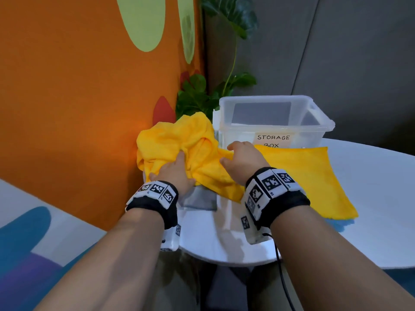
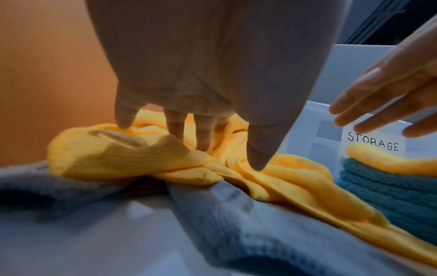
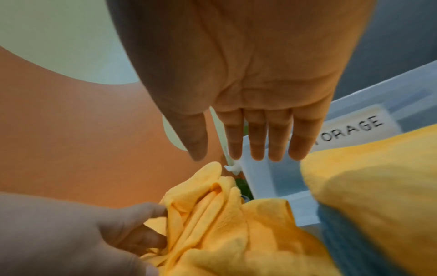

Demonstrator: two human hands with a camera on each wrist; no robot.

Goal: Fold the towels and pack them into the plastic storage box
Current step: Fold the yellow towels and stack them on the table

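A crumpled yellow towel (image 1: 179, 135) lies at the table's left edge, beside the clear plastic storage box (image 1: 318, 113) labelled "STORAGE BOX". My left hand (image 1: 177, 167) grips its folds, fingers and thumb dug into the fabric (image 2: 113, 155). My right hand (image 1: 238, 153) hovers just right of it with straight fingers (image 3: 260, 145) and holds nothing. A folded yellow towel (image 1: 314, 173) lies flat in front of the box, on top of a folded teal towel (image 2: 390, 196). A grey towel (image 2: 224, 224) lies under the crumpled one. The box looks empty.
The white round table (image 1: 370, 232) has bare surface at the right and near its front edge. An orange wall panel (image 1: 78, 108) stands close on the left. A green plant (image 1: 197, 93) sits behind the towels, left of the box.
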